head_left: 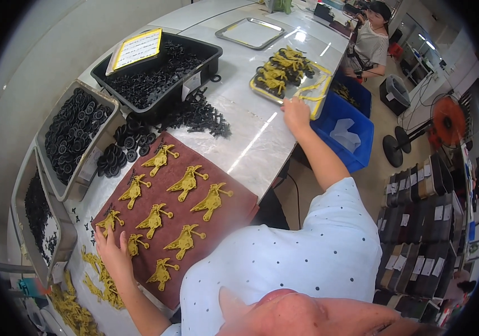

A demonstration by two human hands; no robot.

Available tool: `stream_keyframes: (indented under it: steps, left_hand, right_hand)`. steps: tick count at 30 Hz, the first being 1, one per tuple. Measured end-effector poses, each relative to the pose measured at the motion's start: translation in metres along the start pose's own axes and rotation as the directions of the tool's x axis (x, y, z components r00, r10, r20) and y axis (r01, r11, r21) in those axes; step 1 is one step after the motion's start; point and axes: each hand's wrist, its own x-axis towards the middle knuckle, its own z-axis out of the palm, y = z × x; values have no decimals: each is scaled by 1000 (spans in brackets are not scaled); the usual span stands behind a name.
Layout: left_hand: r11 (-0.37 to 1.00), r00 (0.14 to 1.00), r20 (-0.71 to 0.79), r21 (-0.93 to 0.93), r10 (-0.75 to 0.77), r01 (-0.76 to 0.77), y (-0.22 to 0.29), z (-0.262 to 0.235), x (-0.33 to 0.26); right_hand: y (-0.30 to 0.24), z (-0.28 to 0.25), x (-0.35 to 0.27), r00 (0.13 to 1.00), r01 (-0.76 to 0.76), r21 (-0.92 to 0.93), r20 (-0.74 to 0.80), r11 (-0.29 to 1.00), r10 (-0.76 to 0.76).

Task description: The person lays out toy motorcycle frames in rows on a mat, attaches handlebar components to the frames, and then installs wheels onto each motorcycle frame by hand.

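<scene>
On a maroon cloth (217, 224) lie several yellow plastic toy motorbike frames (184, 241), spaced apart in rough rows. My left hand (115, 255) is at the cloth's left edge, its fingers apart, the tips by a yellow frame (111, 221). With my arm stretched out to the far right, my right hand (296, 116) has its fingers bent at the near rim of a metal tray (320, 89), closed on that rim. A heap of yellow frames with black parts (285, 70) fills much of this tray.
Bins of black wheels (77, 131) and small black parts (150, 73) line the left, with loose parts (203, 115) beside them. Loose yellow pieces (74, 311) lie lower left. Another tray (250, 33) sits farther back. Blue bins (351, 131), a fan (446, 123) and a person (372, 45) are at right.
</scene>
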Motion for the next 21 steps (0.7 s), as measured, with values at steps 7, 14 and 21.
stream_keyframes:
  steps: [7, 14, 21]
  left_hand:
    - [999, 1000, 15, 38, -12, 11, 18, -5, -4]
    - [996, 998, -14, 65, -64, 65, 38, -22, -12]
    - [988, 991, -1, 81, -130, 130, 52, -18, -19]
  right_hand:
    - [65, 44, 60, 986, -143, -29, -96, 989, 140]
    - [138, 110, 140, 904, -427, -137, -94, 894, 417]
    - [132, 137, 181, 770, -495, 474, -151, 729, 621]
